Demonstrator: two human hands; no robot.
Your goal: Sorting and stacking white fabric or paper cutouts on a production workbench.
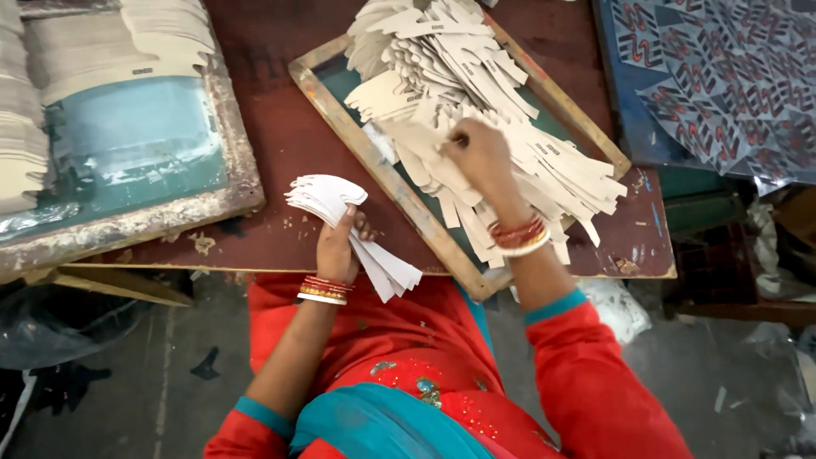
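Observation:
My left hand [337, 248] grips a fanned stack of white cut-out cards [333, 197] at the near edge of the table. My right hand [479, 153] reaches into a big heap of pale card cut-outs [459, 76] that lies in a wooden-framed screen [382, 174], and its fingertips pinch one piece from the heap. Both wrists wear red and white bangles. The red sleeves have teal cuffs.
A second wooden-framed screen [149, 217] at the left bears more stacked card pieces [161, 30]. The brown tabletop [280, 127] ends near my lap. Patterned blue sheets [722, 76] lie at the top right. Bags and clutter sit on the grey floor.

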